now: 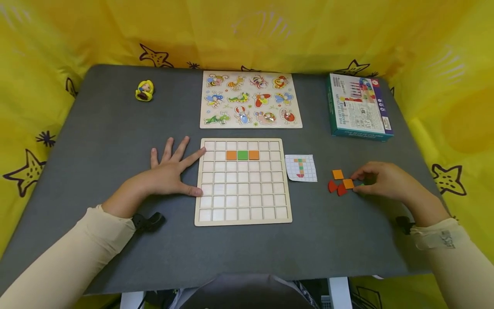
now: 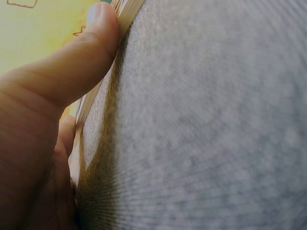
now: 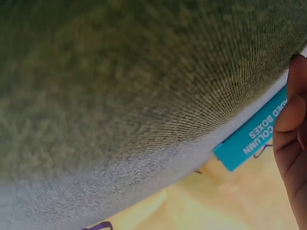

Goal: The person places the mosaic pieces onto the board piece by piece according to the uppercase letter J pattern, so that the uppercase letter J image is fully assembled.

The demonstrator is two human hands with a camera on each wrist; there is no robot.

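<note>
In the head view a wooden grid board (image 1: 243,224) lies on the table. Two orange squares and a green square (image 1: 242,155) sit side by side in its second row. My left hand (image 1: 164,178) has its fingers spread on the table, with thumb and index fingertips against the board's left edge. To the right, my right hand (image 1: 386,182) pinches an orange square tile (image 1: 348,183) at its right corners. Close by lie another orange square (image 1: 337,174) and two red pieces (image 1: 341,190). A sliver of a green piece (image 1: 362,185) shows under the right hand.
A pattern card (image 1: 302,168) lies beside the board, showing a T-like figure. Behind stands an insect puzzle board (image 1: 251,99). A boxed game (image 1: 359,107) is at the back right, a small yellow toy figure (image 1: 144,91) at the back left. Yellow cloth (image 1: 247,34) surrounds the table.
</note>
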